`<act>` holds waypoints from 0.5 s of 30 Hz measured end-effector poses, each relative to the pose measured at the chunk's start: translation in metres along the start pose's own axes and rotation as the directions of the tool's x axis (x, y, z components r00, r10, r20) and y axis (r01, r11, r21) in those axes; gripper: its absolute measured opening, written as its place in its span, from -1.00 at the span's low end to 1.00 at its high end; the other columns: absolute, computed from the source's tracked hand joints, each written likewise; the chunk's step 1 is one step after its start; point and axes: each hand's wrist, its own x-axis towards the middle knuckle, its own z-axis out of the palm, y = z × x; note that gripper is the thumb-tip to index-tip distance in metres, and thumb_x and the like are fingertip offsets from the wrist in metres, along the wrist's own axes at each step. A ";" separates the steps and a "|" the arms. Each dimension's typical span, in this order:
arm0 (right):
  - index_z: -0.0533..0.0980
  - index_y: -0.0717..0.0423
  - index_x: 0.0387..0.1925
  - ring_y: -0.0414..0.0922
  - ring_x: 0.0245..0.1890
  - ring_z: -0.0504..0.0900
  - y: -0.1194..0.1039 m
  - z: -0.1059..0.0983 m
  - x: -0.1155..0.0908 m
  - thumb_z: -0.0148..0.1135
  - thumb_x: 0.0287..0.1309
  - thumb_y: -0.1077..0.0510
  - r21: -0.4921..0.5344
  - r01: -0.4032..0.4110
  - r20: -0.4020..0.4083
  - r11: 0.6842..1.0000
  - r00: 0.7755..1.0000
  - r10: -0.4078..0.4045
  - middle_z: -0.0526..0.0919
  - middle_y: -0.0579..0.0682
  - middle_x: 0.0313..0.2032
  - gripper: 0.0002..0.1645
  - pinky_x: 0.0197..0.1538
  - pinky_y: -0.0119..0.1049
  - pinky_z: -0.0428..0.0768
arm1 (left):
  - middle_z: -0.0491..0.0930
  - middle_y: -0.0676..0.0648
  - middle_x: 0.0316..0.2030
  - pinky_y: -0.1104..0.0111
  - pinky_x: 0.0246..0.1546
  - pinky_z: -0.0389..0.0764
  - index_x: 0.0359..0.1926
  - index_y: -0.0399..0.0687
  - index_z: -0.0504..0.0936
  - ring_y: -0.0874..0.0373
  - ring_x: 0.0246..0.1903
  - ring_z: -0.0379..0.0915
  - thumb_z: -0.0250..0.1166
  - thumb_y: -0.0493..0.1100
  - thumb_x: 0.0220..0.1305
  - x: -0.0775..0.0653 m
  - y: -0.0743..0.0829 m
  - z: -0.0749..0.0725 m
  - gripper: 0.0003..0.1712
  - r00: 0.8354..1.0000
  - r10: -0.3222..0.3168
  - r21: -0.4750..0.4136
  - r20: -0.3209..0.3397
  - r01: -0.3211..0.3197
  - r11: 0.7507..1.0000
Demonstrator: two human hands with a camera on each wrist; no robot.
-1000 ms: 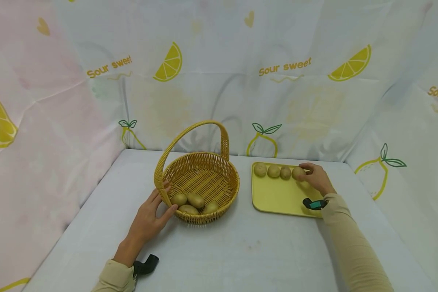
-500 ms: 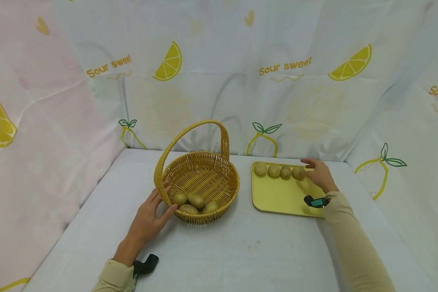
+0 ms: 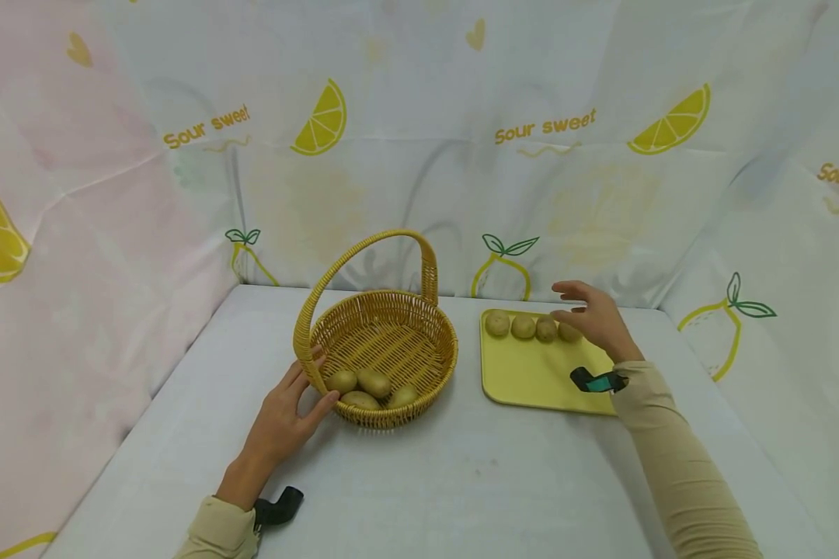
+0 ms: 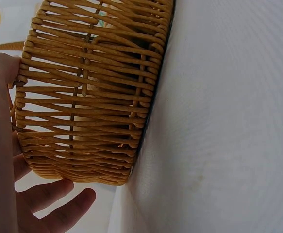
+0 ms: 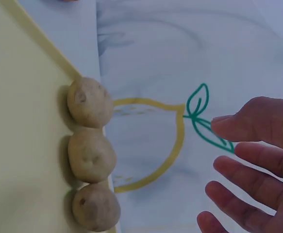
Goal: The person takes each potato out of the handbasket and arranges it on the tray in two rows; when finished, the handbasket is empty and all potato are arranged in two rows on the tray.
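Observation:
My left hand (image 3: 280, 423) rests against the left side of a round wicker basket (image 3: 419, 318), thumb at the rim and fingers spread near the handle's foot. In the left wrist view, the thumb (image 4: 4, 68) touches the rim and two fingertips show by the woven wall. Several potatoes (image 3: 374, 383) lie together at the basket's near side. On the right, a yellow tray (image 3: 531, 376) bears a row of potatoes (image 3: 523, 326) along its back edge. Above the row's right end is my right hand (image 3: 597, 318), fingers apart and holding nothing; it partly hides the rightmost potato (image 3: 569, 331).
The basket's tall arched handle (image 3: 363, 247) rises over it. Both basket and tray stand on a white-covered table (image 3: 433, 489). Close behind hangs a lemon-print cloth (image 3: 405, 171), which also closes off the left and right sides.
My right hand has let go of the rightmost potato on the tray, lifted, and shifted a little back and left. The left hand and the basket have stayed in place.

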 end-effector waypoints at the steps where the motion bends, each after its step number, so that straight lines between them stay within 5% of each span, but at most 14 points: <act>1: 0.47 0.30 0.34 0.30 0.30 0.45 -0.004 0.001 0.000 0.38 0.34 0.26 0.007 0.009 0.003 1.000 1.000 -0.009 0.50 0.33 0.30 -0.41 0.30 0.21 0.44 | 0.29 -0.16 0.50 -0.04 0.32 0.38 0.49 -0.15 0.42 -0.10 0.46 0.23 0.44 -0.09 0.36 0.000 0.000 0.000 -0.25 1.000 -0.001 0.000 0.001 0.001 1.000; 15: 0.50 0.31 0.30 0.30 0.25 0.51 -0.046 0.018 0.002 0.38 0.34 0.28 0.010 0.161 0.059 0.987 0.985 -0.162 0.55 0.31 0.25 -0.46 0.26 0.18 0.50 | 0.28 -0.16 0.51 -0.08 0.31 0.38 0.48 -0.20 0.42 -0.12 0.46 0.22 0.43 -0.08 0.38 0.000 0.001 0.000 -0.26 1.000 -0.012 -0.009 0.007 0.012 1.000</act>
